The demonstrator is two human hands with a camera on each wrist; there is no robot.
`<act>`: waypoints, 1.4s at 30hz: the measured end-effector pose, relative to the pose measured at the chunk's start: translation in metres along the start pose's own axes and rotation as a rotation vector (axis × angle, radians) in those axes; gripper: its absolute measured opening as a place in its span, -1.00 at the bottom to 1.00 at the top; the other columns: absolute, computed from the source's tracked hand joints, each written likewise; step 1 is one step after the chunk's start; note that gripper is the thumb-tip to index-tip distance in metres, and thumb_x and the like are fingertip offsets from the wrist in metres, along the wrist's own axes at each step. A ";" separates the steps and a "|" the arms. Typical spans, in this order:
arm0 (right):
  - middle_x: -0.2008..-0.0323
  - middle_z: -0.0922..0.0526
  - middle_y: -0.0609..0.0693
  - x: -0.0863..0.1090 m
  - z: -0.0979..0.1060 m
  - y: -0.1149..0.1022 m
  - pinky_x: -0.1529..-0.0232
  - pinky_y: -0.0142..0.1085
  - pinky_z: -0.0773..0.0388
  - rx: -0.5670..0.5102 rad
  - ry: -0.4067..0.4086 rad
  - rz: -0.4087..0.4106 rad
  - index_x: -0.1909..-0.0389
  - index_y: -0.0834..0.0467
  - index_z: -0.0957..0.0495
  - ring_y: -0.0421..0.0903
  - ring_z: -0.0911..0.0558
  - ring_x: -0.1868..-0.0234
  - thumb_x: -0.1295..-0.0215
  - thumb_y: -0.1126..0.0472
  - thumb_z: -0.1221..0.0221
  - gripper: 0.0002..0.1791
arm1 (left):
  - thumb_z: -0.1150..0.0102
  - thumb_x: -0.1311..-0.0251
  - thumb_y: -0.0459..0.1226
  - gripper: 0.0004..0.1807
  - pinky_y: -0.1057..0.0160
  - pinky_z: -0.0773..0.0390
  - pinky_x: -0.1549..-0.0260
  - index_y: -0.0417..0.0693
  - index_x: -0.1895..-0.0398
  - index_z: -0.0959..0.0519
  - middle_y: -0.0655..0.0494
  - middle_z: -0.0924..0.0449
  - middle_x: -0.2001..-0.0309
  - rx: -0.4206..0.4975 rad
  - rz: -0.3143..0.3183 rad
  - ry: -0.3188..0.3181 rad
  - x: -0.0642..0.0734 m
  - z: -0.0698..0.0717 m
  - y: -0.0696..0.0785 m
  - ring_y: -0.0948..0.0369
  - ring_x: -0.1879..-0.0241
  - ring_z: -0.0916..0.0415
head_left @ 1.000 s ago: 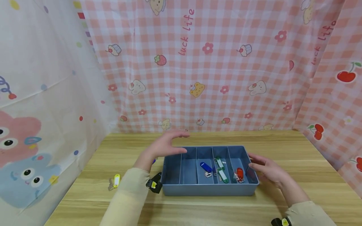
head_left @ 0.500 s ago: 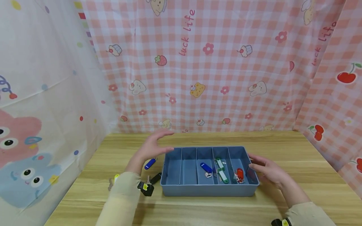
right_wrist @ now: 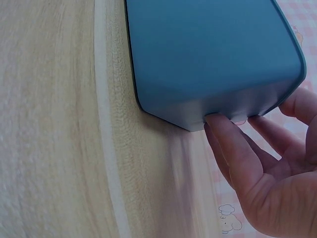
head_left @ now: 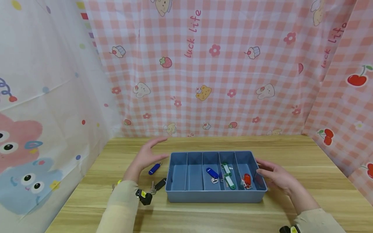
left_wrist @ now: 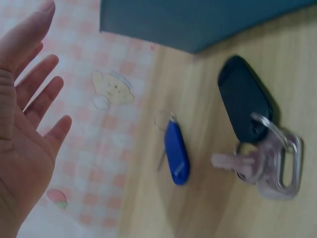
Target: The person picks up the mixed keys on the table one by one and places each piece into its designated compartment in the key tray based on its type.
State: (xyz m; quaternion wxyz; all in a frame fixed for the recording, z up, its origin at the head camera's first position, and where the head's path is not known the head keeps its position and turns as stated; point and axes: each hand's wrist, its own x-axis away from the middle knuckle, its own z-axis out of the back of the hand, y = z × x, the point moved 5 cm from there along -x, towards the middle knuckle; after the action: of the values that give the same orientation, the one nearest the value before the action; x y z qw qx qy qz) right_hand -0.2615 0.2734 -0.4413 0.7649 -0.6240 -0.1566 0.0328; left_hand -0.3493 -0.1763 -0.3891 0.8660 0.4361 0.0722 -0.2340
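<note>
My left hand point(head_left: 145, 154) hovers left of a blue-grey divided tray point(head_left: 215, 196), its fingers spread with nothing between them. Below it on the table lie a blue key tag point(left_wrist: 177, 153) and a black key tag point(left_wrist: 242, 99) with a key on its ring. A yellow key tag point(head_left: 119, 182) is mostly hidden by my left forearm. My right hand point(head_left: 276, 174) holds the tray's right end, fingertips against the outer wall and thumb over the rim. Inside the tray, a blue key tag point(head_left: 212, 172) lies in the middle compartment, green key tags point(head_left: 229, 181) right of it, and red point(head_left: 247, 178) in the rightmost.
The wooden table point(head_left: 186, 220) extends in front of the tray and to both sides. Pink checked cloth point(head_left: 215, 74) hangs behind the table and on the right, a white printed cloth point(head_left: 58, 97) on the left. The tray's two left compartments show bare floors.
My left hand has moved left, from over the tray's left end to beside it. The blue and black key tags on the table have come into fuller view. My right hand has stayed put.
</note>
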 end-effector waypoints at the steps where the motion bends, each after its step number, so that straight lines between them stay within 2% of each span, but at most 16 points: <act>1: -0.43 -0.01 0.49 0.000 0.000 0.000 -0.10 0.04 -0.52 -0.005 -0.002 0.000 -0.50 0.38 0.05 0.17 -0.40 -0.26 -0.49 0.23 -0.05 -0.27 | -0.51 -0.06 -0.17 -0.27 -0.18 -0.17 -0.32 -0.05 -0.34 -0.46 -0.04 -0.39 -0.35 0.004 0.010 0.000 0.001 0.000 -0.003 -0.08 -0.38 -0.23; 5: -0.43 -0.01 0.49 0.000 0.001 0.001 -0.11 0.06 -0.51 0.008 0.000 -0.007 -0.51 0.37 0.05 0.20 -0.39 -0.27 -0.50 0.21 -0.06 -0.27 | -0.49 -0.07 -0.18 -0.26 -0.20 -0.15 -0.32 -0.06 -0.35 -0.44 -0.03 -0.37 -0.37 -0.005 0.071 -0.001 0.004 0.001 -0.015 -0.08 -0.39 -0.21; 12: -0.42 -0.05 0.50 0.000 0.002 0.001 -0.13 0.12 -0.47 0.041 0.010 -0.022 -0.51 0.35 0.04 0.23 -0.39 -0.27 -0.50 0.18 -0.05 -0.28 | -0.52 -0.04 -0.21 -0.23 -0.21 -0.10 -0.33 -0.05 -0.37 -0.43 -0.06 -0.33 -0.39 -0.019 0.117 -0.014 0.006 0.001 -0.025 -0.10 -0.41 -0.15; 22: -0.45 0.05 0.49 0.001 0.001 -0.001 -0.17 0.12 -0.42 0.028 -0.007 -0.010 -0.51 0.36 0.05 0.32 -0.28 -0.34 -0.51 0.21 -0.04 -0.29 | -0.52 -0.02 -0.28 -0.26 -0.23 -0.15 -0.31 -0.17 -0.33 -0.45 -0.14 -0.39 -0.34 -0.072 0.123 -0.046 0.007 -0.004 -0.038 -0.16 -0.37 -0.21; 28: -0.45 0.04 0.48 0.001 0.001 -0.002 -0.16 0.13 -0.43 0.031 -0.003 -0.015 -0.51 0.35 0.04 0.32 -0.29 -0.34 -0.51 0.19 -0.05 -0.28 | -0.51 -0.03 -0.27 -0.27 -0.24 -0.15 -0.30 -0.19 -0.31 -0.46 -0.15 -0.40 -0.33 -0.086 0.129 -0.080 0.008 -0.006 -0.044 -0.18 -0.36 -0.22; 33: -0.45 0.02 0.48 0.001 0.000 -0.002 -0.15 0.11 -0.45 0.026 -0.005 -0.007 -0.51 0.36 0.03 0.29 -0.33 -0.32 -0.50 0.19 -0.06 -0.27 | -0.50 -0.05 -0.30 -0.33 -0.26 -0.17 -0.29 -0.26 -0.26 -0.48 -0.20 -0.41 -0.31 -0.089 0.121 -0.117 0.010 -0.009 -0.049 -0.20 -0.34 -0.23; 37: -0.45 0.02 0.49 0.002 0.000 -0.002 -0.14 0.10 -0.47 0.025 -0.004 -0.006 -0.51 0.36 0.03 0.28 -0.33 -0.32 -0.50 0.18 -0.07 -0.27 | -0.49 -0.04 -0.36 -0.35 -0.25 -0.22 -0.27 -0.31 -0.24 -0.49 -0.26 -0.39 -0.30 -0.058 0.120 -0.139 0.011 -0.011 -0.053 -0.22 -0.33 -0.24; 42: -0.45 0.02 0.48 0.002 0.000 -0.002 -0.15 0.11 -0.46 0.017 -0.001 -0.004 -0.51 0.35 0.03 0.31 -0.29 -0.34 -0.49 0.20 -0.07 -0.27 | -0.50 -0.02 -0.35 -0.38 -0.22 -0.28 -0.24 -0.32 -0.19 -0.52 -0.25 -0.46 -0.24 -0.072 0.114 -0.151 0.013 -0.012 -0.058 -0.21 -0.29 -0.31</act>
State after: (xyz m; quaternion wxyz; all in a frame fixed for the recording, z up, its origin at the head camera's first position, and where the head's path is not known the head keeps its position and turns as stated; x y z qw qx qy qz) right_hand -0.2602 0.2733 -0.4390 0.7702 -0.6171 -0.1581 0.0327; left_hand -0.3637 -0.2007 -0.4425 0.8959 0.3894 -0.0099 -0.2135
